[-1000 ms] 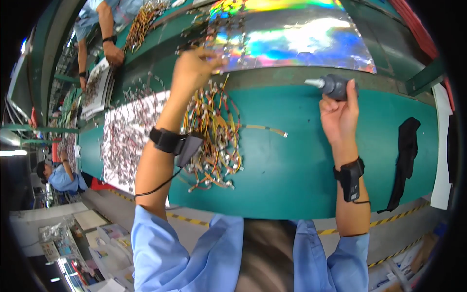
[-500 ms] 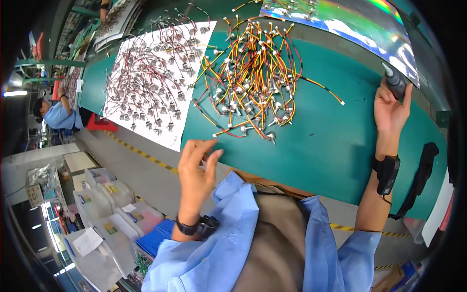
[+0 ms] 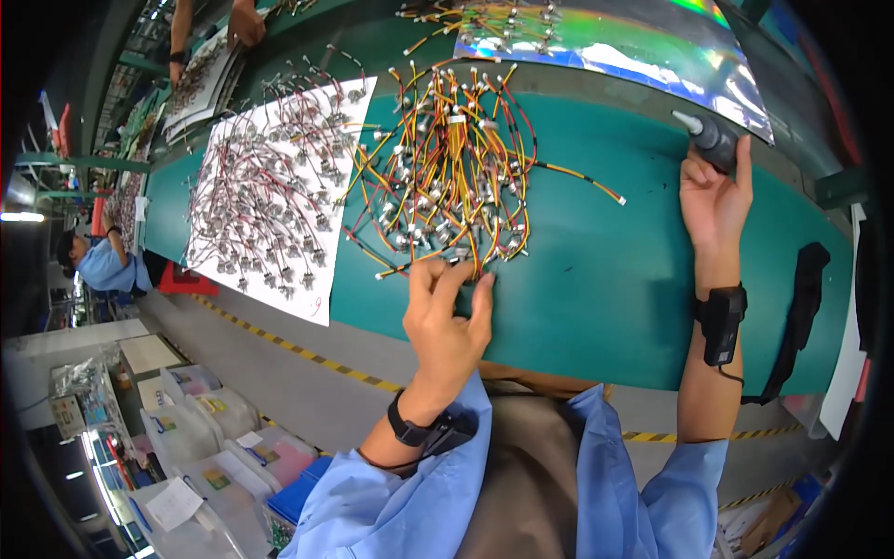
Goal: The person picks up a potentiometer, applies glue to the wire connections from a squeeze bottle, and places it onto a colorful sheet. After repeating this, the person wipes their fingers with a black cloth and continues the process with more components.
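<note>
My left hand [image 3: 445, 321] is at the near edge of a pile of yellow, red and black wire harnesses [image 3: 461, 158] with white connectors and small metal parts at their ends. Its fingers are half curled with the thumb apart; they touch or hover right by the nearest parts, and I see nothing gripped. On the right, my right hand [image 3: 715, 200] is closed round a dark squeeze bottle [image 3: 715, 142] with a pale tapered nozzle, which points up and to the left. The bottle is held above the green mat [image 3: 605, 298].
Left of the pile, a white sheet [image 3: 312, 298] carries rows of small metal parts with dark red wires. A shiny reflective sheet [image 3: 615, 56] holds more harnesses at the back. A black strap [image 3: 801, 307] lies at the right. Plastic bins [image 3: 214, 484] stand lower left; other people work at the far left.
My left hand has moved right and reached the near edge of the harness pile. The bottle in my right hand has tilted further left. The whole view has shifted slightly.
</note>
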`<state>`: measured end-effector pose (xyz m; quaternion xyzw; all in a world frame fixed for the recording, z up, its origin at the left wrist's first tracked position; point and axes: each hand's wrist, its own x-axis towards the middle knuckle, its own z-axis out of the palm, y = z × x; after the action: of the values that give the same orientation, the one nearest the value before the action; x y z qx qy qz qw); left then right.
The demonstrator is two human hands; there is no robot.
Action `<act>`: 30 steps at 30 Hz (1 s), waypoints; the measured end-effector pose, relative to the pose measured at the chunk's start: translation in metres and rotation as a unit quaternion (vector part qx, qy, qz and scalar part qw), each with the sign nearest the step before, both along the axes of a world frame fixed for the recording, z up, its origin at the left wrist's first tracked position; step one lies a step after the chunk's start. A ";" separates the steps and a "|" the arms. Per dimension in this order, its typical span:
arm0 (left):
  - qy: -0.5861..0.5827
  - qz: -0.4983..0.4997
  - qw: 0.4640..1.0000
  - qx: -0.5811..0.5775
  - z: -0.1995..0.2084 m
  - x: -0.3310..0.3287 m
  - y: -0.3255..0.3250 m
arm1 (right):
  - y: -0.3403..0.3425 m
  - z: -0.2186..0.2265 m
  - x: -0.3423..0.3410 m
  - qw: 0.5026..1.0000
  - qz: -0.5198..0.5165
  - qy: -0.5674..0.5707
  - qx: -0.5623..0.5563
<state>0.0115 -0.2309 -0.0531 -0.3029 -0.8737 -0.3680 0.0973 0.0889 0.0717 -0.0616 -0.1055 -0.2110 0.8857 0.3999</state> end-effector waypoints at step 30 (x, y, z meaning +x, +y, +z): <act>-0.393 -0.201 0.870 0.219 0.099 -0.100 0.067 | -0.027 0.036 -0.002 0.997 -0.052 -0.048 0.039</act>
<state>-0.0888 -0.1638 0.0462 -0.2729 -0.6570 -0.6504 -0.2660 0.0874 0.0449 -0.0256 -0.1428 -0.2586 0.8485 0.4391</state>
